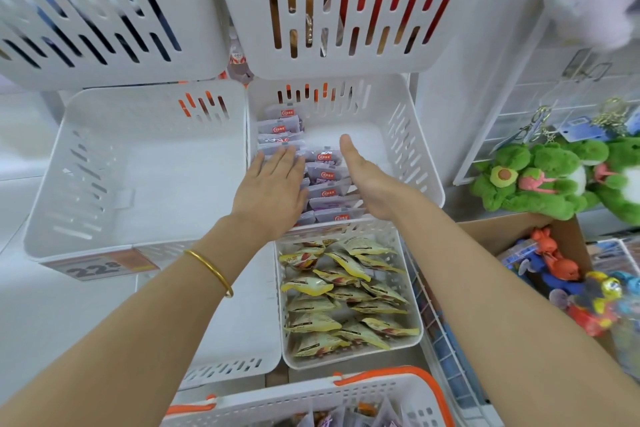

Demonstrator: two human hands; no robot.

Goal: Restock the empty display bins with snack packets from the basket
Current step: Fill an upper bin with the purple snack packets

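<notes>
Single wide-angle head cam, close in, facing forward and down over both forearms (173, 308) at the stacked white display bins (398, 135), left hand (273, 180) and right hand (367, 180) mid-frame, orange-rimmed basket (311, 404) clipped by the bottom edge, green plush toys (540, 180) at far right, edges bowed by the lens.

Bright, even overhead light; soft shadows; wide-angle bowing at edges (top-right corner blurred); centre sharp.
</notes>
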